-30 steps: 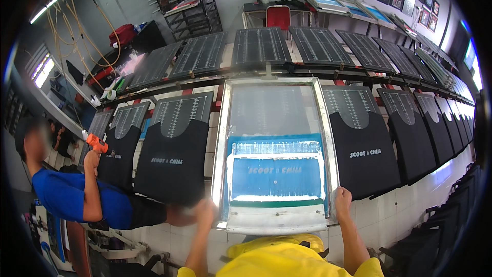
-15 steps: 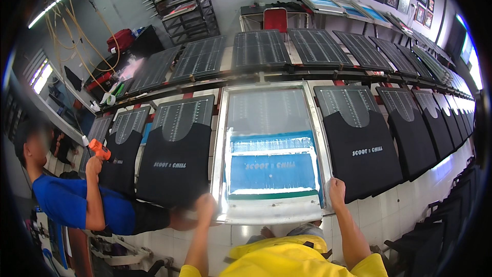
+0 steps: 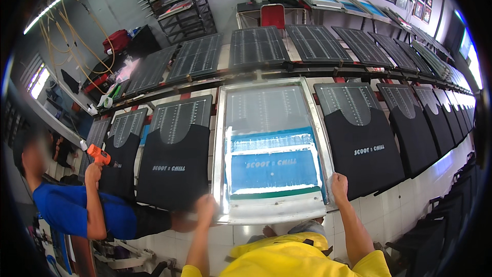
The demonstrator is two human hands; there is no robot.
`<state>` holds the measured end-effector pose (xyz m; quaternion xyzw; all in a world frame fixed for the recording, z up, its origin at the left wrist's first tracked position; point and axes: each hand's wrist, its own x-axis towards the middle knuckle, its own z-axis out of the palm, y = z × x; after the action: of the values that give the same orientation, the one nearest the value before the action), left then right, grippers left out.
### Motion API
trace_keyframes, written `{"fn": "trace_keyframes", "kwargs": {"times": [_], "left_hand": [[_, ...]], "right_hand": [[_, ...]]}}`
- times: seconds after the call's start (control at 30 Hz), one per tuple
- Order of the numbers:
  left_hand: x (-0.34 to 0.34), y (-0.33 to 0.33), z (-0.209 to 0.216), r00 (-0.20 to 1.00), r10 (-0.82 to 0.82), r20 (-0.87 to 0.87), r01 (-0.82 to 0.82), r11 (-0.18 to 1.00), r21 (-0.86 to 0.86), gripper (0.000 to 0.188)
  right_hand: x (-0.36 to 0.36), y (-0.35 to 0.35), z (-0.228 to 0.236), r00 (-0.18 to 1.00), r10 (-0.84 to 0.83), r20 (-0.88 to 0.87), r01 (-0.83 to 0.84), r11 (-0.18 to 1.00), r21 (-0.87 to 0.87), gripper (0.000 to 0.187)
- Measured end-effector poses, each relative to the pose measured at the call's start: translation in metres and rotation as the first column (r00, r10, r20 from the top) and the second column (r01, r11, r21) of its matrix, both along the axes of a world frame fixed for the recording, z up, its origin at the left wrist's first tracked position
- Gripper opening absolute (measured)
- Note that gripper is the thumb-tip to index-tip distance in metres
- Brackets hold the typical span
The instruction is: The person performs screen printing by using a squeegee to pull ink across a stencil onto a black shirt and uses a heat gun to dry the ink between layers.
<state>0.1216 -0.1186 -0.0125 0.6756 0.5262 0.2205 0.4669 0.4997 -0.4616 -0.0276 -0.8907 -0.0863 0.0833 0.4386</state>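
A screen-printing screen [image 3: 277, 212] with a silver metal frame lies in front of me, over a ruled dark board that shows through its mesh. The lower part of the mesh is blue, with white ink streaked across it and pale lettering in the stencil. My left hand [image 3: 206, 208] is closed around the frame's near left corner. At the near right side my right hand [image 3: 339, 189] also grips the frame, fingers curled. Black shirts with pale printed lettering lie on boards either side: one left shirt [image 3: 173, 182] and one right shirt [image 3: 365, 166].
On the left a person in a blue shirt [image 3: 61, 210] holds an orange heat gun [image 3: 98, 154] over another black shirt. A rail [image 3: 246, 74] runs behind the screen, with a row of dark printing boards [image 3: 259, 46] beyond. Dark garments [image 3: 446, 220] hang at the lower right.
The whole view has shifted slightly. Both hands keep their hold on the screen, which stays nearly in place. On the left, the person's heat gun appears a little lower.
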Motion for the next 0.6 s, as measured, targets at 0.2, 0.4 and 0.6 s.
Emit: {"fn": "trace_keyframes", "kwargs": {"times": [0.2,0.4,0.6], "left_hand": [[0.004,0.0,0.022,0.996,-0.062,-0.061,0.062,0.998,-0.004,0.025],[0.008,0.01,0.014,0.966,-0.189,-0.175,0.213,0.968,0.136,0.029],[0.01,0.005,0.026,0.952,-0.25,-0.175,0.277,0.949,0.152,0.028]], "right_hand": [[-0.002,0.002,0.002,0.999,0.004,-0.036,-0.005,1.0,-0.012,0.035],[-0.006,0.005,-0.011,0.997,-0.036,0.062,0.046,0.984,-0.17,0.038],[-0.012,0.017,0.019,0.999,-0.026,-0.04,0.019,0.983,-0.181,0.045]]}}
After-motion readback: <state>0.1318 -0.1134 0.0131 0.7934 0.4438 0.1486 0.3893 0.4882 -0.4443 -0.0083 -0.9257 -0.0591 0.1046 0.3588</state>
